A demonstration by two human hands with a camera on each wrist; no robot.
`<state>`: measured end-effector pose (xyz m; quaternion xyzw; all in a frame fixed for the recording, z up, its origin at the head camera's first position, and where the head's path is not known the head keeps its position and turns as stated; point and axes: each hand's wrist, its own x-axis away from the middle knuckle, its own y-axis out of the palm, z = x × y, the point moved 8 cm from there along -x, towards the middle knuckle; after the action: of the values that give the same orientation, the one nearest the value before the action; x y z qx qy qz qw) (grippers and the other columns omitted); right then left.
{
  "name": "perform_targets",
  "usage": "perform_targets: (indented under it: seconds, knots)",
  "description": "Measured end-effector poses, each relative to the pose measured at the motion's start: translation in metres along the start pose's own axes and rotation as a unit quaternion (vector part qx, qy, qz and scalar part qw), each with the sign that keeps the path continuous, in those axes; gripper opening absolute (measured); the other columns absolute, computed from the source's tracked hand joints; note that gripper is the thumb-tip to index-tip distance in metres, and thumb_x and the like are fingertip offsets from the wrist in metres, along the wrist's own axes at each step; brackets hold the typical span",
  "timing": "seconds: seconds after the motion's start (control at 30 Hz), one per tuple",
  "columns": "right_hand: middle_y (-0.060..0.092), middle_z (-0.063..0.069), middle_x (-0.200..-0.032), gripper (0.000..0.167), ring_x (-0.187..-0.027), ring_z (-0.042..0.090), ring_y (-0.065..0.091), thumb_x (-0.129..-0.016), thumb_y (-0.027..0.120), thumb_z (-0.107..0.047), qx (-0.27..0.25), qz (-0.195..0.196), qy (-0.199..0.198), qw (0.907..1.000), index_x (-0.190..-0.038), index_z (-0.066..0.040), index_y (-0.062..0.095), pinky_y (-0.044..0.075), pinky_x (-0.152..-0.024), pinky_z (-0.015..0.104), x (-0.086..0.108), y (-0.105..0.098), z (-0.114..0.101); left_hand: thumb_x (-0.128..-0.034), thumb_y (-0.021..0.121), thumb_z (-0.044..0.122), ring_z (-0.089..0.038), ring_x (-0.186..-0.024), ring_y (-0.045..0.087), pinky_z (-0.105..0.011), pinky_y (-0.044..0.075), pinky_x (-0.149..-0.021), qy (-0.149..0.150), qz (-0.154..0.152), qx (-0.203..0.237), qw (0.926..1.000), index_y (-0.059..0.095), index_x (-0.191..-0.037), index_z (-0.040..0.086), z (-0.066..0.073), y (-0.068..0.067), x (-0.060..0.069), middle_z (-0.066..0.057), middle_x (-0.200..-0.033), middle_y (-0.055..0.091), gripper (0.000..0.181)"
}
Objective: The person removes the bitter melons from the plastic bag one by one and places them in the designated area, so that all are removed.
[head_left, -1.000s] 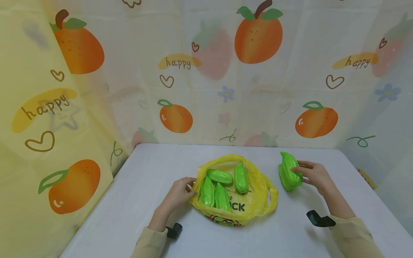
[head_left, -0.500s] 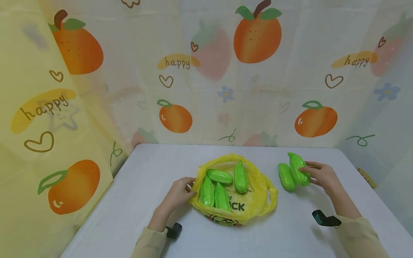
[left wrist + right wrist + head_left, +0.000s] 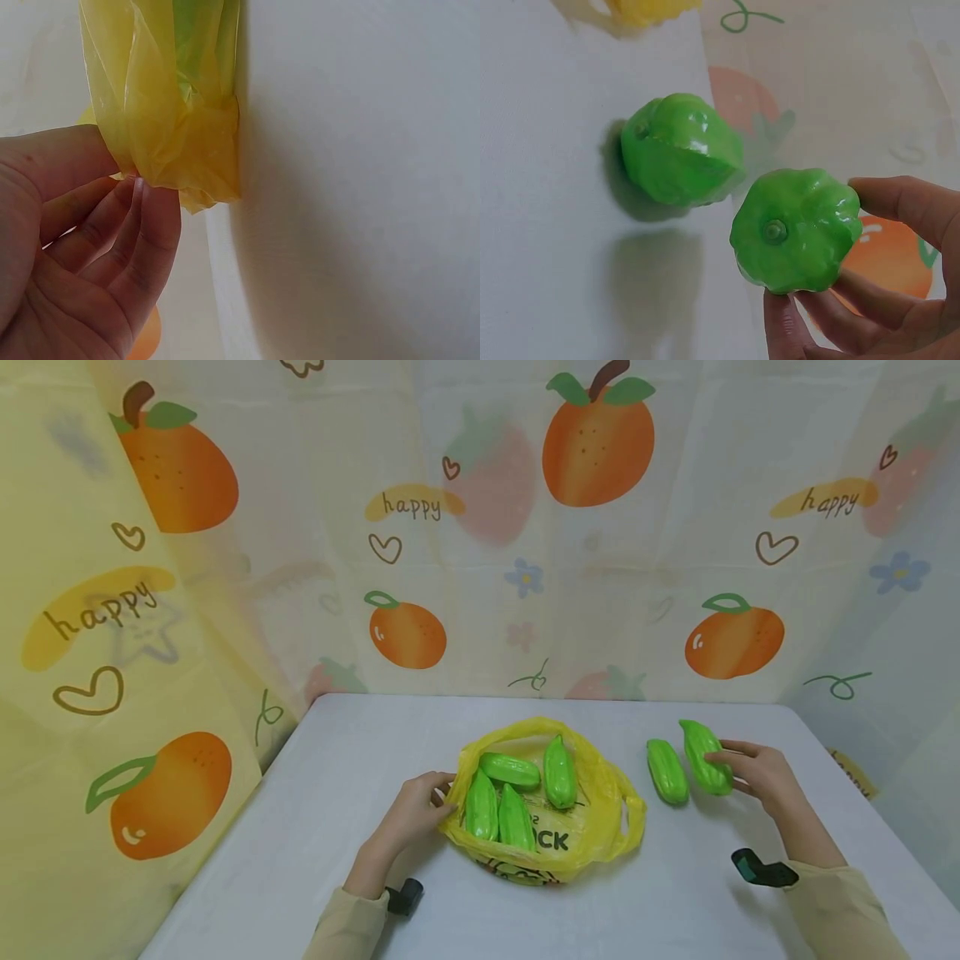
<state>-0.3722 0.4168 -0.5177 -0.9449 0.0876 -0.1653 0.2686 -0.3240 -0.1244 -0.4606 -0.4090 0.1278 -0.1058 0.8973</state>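
My right hand (image 3: 759,775) holds a glossy, ribbed green bitter melon (image 3: 707,758) between thumb and fingertips at the table's right side. In the right wrist view this bitter melon (image 3: 799,225) shows its blunt end, and its shadow falls apart from it on the cloth. A second bitter melon (image 3: 667,772) lies just left of it on the table. At the left rim of a yellow plastic bag (image 3: 600,827), my left hand (image 3: 412,810) pinches the film, as the left wrist view also shows. Several more bitter melons (image 3: 560,774) lie inside the spread bag.
The white-covered table (image 3: 360,735) backs onto a fruit-print curtain (image 3: 480,610). A yellow print curtain (image 3: 135,693) hangs along the left side. The bag's handle loop (image 3: 636,831) reaches out toward the lone bitter melon.
My right hand has moved right with its bitter melon, so a gap now shows between it and the one lying on the table. The left hand and bag stay put.
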Motion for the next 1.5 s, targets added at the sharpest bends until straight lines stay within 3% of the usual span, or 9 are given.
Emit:
perform_targets:
  seconds: [0.2,0.23,0.27,0.43,0.5,0.63,0.73,1.1,1.5]
  knots:
    - [0.015,0.032,-0.151,0.094,-0.131,0.043,0.033,-0.082,0.064,-0.055,-0.005,-0.028,0.026,0.9993,-0.147,0.001,0.026,0.046,-0.098,0.045,0.051,0.000,-0.039,-0.0813,0.072,0.007,-0.012,-0.078,0.059,-0.021,0.050,-0.061,-0.006,-0.005,0.002,1.0000,0.062,-0.120,0.004,-0.001,0.000,0.001,-0.006,-0.098,0.065,0.040]
    - [0.016,0.032,-0.151,0.091,-0.130,0.042,0.034,-0.083,0.065,-0.052,-0.006,-0.028,0.031,0.9991,-0.147,0.001,0.026,0.050,-0.094,0.039,0.057,0.000,-0.043,-0.0816,0.072,0.007,-0.013,-0.079,0.059,-0.021,0.050,-0.061,-0.007,-0.007,0.003,0.9999,0.062,-0.121,0.004,-0.001,0.001,0.001,-0.006,-0.099,0.065,0.041]
    - [0.014,0.033,-0.151,0.092,-0.129,0.043,0.033,-0.083,0.066,-0.050,-0.010,-0.031,0.031,0.9990,-0.147,0.002,0.026,0.048,-0.096,0.041,0.059,0.000,-0.045,-0.0818,0.072,0.007,-0.013,-0.079,0.059,-0.021,0.050,-0.062,-0.006,-0.008,0.003,0.9999,0.062,-0.121,0.003,-0.001,0.001,0.001,-0.007,-0.100,0.065,0.041]
    - [0.019,0.028,-0.152,0.092,-0.125,0.036,0.040,-0.079,0.070,-0.051,-0.016,-0.016,0.046,0.9987,-0.146,-0.001,0.031,0.050,-0.065,0.016,0.050,-0.001,-0.031,-0.0824,0.071,0.008,-0.013,-0.080,0.059,-0.021,0.050,-0.062,-0.007,-0.012,0.002,0.9999,0.061,-0.123,0.004,-0.001,0.001,0.002,-0.007,-0.101,0.065,0.042]
    - [0.019,0.030,-0.151,0.091,-0.125,0.038,0.039,-0.080,0.069,-0.050,-0.018,-0.018,0.046,0.9986,-0.146,0.000,0.030,0.052,-0.070,0.020,0.051,0.000,-0.033,-0.0825,0.071,0.009,-0.013,-0.080,0.059,-0.021,0.050,-0.063,-0.008,-0.010,0.003,0.9999,0.061,-0.123,0.005,0.000,0.001,0.002,-0.007,-0.101,0.065,0.042]
    - [0.016,0.033,-0.150,0.085,-0.128,0.042,0.034,-0.085,0.065,-0.044,-0.015,-0.025,0.045,0.9985,-0.145,0.004,0.028,0.047,-0.096,0.044,0.060,0.003,-0.040,-0.0824,0.071,0.009,-0.013,-0.080,0.059,-0.021,0.050,-0.063,-0.007,-0.009,0.008,0.9999,0.061,-0.123,0.005,0.000,0.000,0.002,-0.006,-0.101,0.065,0.042]
    - [0.016,0.033,-0.150,0.080,-0.129,0.043,0.032,-0.088,0.062,-0.038,-0.021,-0.023,0.055,0.9980,-0.145,0.005,0.027,0.041,-0.102,0.048,0.064,0.005,-0.041,-0.0821,0.071,0.008,-0.013,-0.080,0.059,-0.022,0.050,-0.062,-0.002,-0.009,0.007,0.9999,0.061,-0.122,0.004,0.000,0.001,0.002,-0.007,-0.101,0.065,0.041]
    - [0.020,0.032,-0.149,0.089,-0.127,0.041,0.035,-0.080,0.070,-0.042,-0.029,-0.015,0.060,0.9977,-0.144,0.005,0.029,0.046,-0.096,0.043,0.061,0.007,-0.032,-0.0818,0.072,0.007,-0.013,-0.079,0.059,-0.021,0.050,-0.062,-0.005,-0.006,-0.003,1.0000,0.062,-0.121,0.005,-0.001,0.000,0.002,-0.006,-0.100,0.065,0.040]
    - [0.017,0.033,-0.149,0.080,-0.128,0.043,0.033,-0.088,0.063,-0.037,-0.033,-0.015,0.063,0.9974,-0.145,0.006,0.026,0.041,-0.102,0.047,0.061,0.009,-0.034,-0.0816,0.072,0.007,-0.012,-0.079,0.058,-0.021,0.049,-0.062,-0.007,-0.007,-0.003,0.9999,0.062,-0.121,0.004,-0.002,0.001,0.001,-0.006,-0.099,0.066,0.041]
